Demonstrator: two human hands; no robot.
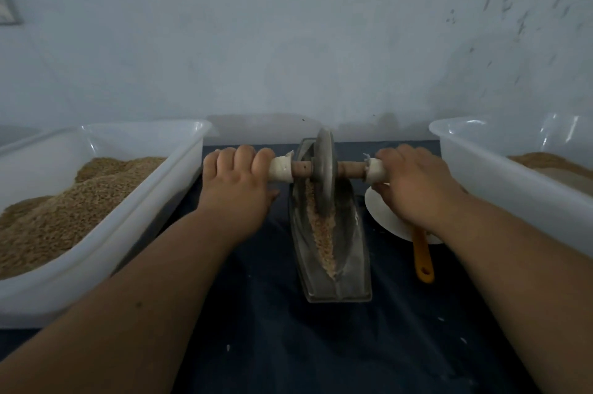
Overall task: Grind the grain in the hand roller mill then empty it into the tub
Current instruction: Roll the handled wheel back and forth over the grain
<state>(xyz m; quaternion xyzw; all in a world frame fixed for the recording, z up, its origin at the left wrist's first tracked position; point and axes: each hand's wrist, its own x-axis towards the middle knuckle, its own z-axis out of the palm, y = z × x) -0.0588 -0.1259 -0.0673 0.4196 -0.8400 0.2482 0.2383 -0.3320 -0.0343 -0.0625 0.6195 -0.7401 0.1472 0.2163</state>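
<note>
Wood axle (301,169), white-wrapped at each end. The left hand (237,181) curls over one wrap and the right hand (414,185) over the other, palms down, fingers closed round it. One hand at each end likely holds the wheel upright and spreads the weight evenly.

Wheel (325,165): grey metal disc, on edge, midway between the hands, its rim sitting in the trough.

Trough (351,265): narrow, boat-shaped metal, running from between the hands back toward the person. The V-shaped channel probably guides the wheel and gathers its load under the rim.

Grain (324,233): pale strip along the trough floor, looks partly cracked. Grinding appears to be under way, with emptying not yet done.

Plate (385,217): white, under the right hand; contents hidden. An orange spoon (422,257) lies on it, handle toward the person.

Left tub (154,197): translucent plastic, outside the left hand, heaped with brown grain.

Right tub (513,194): same make, outside the right hand. It holds a lower, finer-looking tan layer and is probably the receiving tub.

Desk (288,345): dark cloth cover with a few stray white flecks.
</note>
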